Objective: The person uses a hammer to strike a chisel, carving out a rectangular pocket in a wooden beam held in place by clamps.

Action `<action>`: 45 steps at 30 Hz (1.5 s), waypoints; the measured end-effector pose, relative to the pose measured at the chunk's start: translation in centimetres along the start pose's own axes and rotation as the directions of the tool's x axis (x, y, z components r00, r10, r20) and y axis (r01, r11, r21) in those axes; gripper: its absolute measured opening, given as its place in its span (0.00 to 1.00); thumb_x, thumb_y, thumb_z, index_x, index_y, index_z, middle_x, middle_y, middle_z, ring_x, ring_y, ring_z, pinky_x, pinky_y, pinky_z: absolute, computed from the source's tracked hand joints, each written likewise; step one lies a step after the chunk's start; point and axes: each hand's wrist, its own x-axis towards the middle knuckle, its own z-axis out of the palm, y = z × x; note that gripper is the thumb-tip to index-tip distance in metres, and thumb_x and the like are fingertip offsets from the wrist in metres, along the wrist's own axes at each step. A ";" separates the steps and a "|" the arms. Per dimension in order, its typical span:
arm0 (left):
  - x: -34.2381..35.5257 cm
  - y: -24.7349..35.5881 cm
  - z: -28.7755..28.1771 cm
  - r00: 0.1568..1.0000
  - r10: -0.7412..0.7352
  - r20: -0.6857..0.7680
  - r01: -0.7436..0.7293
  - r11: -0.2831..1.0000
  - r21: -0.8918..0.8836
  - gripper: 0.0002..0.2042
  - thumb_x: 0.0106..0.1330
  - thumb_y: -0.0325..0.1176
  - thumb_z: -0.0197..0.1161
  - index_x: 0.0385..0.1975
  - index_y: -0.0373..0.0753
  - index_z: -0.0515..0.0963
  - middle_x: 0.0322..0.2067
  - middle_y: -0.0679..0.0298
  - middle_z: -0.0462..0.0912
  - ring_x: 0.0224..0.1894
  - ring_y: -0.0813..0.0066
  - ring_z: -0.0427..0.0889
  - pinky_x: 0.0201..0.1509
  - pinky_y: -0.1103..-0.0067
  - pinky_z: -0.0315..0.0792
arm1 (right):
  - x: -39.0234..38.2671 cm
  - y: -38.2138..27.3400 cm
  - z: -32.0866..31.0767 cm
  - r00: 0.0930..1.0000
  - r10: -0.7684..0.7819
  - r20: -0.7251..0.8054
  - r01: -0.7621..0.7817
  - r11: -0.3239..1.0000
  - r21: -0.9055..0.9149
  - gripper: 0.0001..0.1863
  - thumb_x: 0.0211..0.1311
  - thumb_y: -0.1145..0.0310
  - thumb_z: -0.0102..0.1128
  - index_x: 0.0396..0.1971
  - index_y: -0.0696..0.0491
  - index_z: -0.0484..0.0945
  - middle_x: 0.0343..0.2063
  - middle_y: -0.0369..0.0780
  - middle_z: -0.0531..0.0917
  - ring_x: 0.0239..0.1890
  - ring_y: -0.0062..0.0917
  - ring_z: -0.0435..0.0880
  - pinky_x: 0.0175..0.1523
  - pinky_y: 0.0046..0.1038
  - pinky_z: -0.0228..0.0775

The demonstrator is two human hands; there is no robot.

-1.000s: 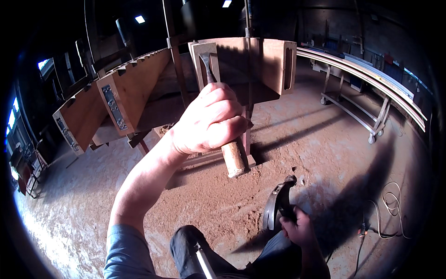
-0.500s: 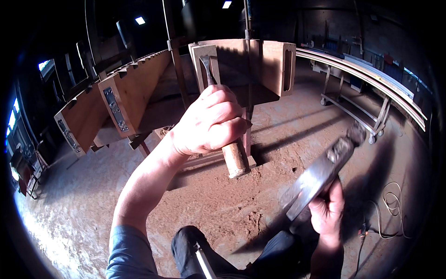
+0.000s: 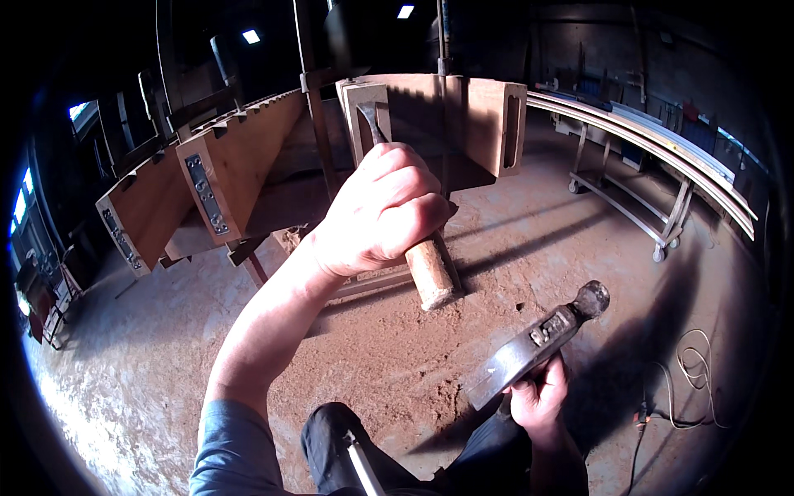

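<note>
My left hand (image 3: 380, 215) grips a chisel (image 3: 430, 277) by its thick wooden handle; the blade points up and rests at the recess in an upright wooden board end (image 3: 351, 93) at the centre. My right hand (image 3: 538, 397) holds a metal hammer (image 3: 517, 355), low on the right, below and apart from the chisel handle. To the left, pale wooden beams (image 3: 248, 190) have notched tops and metal plates (image 3: 203, 193) set into their ends. A curved wooden piece (image 3: 488, 124) with a long slot in its end stands right of the chisel.
Tall metal clamps (image 3: 310, 124) rise among the beams. A wheeled steel trolley (image 3: 674, 211) carrying long boards (image 3: 719, 178) stands at the right. Sawdust (image 3: 372, 355) covers the floor ahead of my knees. A coiled cable (image 3: 695, 372) and a dark lead lie at lower right.
My right hand swung the hammer up and right, then brought it a little back down and left. My left hand with the chisel has shifted slightly right, the handle's end moving with it.
</note>
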 end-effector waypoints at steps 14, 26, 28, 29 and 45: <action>2.7 -0.1 -1.1 0.995 -0.099 -0.027 0.097 0.994 -0.044 0.18 0.49 0.19 0.75 0.37 0.41 0.74 0.29 0.63 0.77 0.30 0.63 0.79 0.32 0.70 0.74 | 6.1 -5.0 3.3 0.856 -0.511 0.082 0.508 0.801 -0.316 0.33 0.63 0.42 0.70 0.46 0.60 0.78 0.32 0.40 0.85 0.30 0.30 0.85 0.39 0.32 0.77; 4.9 -0.6 -1.5 0.961 -0.273 -0.041 0.269 0.960 -0.082 0.22 0.44 0.29 0.80 0.36 0.41 0.73 0.33 0.61 0.78 0.37 0.58 0.81 0.41 0.67 0.78 | 8.4 -9.4 4.4 0.955 -0.288 -0.073 0.296 0.904 0.310 0.19 0.61 0.60 0.74 0.39 0.56 0.74 0.25 0.40 0.77 0.25 0.31 0.79 0.31 0.32 0.75; 5.4 -0.3 -1.6 0.951 -0.305 -0.057 0.294 0.945 -0.143 0.18 0.49 0.29 0.75 0.33 0.42 0.70 0.31 0.61 0.77 0.39 0.55 0.80 0.43 0.65 0.75 | 8.7 -8.8 6.0 0.971 -0.147 -0.187 0.219 0.861 0.459 0.17 0.64 0.63 0.71 0.40 0.56 0.73 0.24 0.39 0.75 0.23 0.30 0.79 0.29 0.31 0.75; 5.3 -0.5 -1.5 0.943 -0.324 -0.077 0.311 0.939 -0.149 0.17 0.49 0.28 0.75 0.33 0.42 0.70 0.31 0.61 0.78 0.39 0.55 0.80 0.43 0.65 0.75 | 9.2 -8.2 6.1 0.981 -0.160 -0.108 0.188 0.914 0.360 0.18 0.66 0.60 0.70 0.41 0.56 0.72 0.24 0.38 0.75 0.22 0.26 0.77 0.28 0.27 0.73; 5.5 -1.1 -2.2 0.931 -0.348 -0.110 0.333 0.934 -0.132 0.16 0.51 0.24 0.72 0.36 0.39 0.72 0.32 0.58 0.79 0.40 0.53 0.82 0.43 0.64 0.78 | 11.9 -12.6 3.2 0.918 -0.397 0.012 0.394 0.906 -0.154 0.17 0.78 0.56 0.56 0.48 0.57 0.72 0.22 0.33 0.76 0.18 0.14 0.72 0.22 0.17 0.66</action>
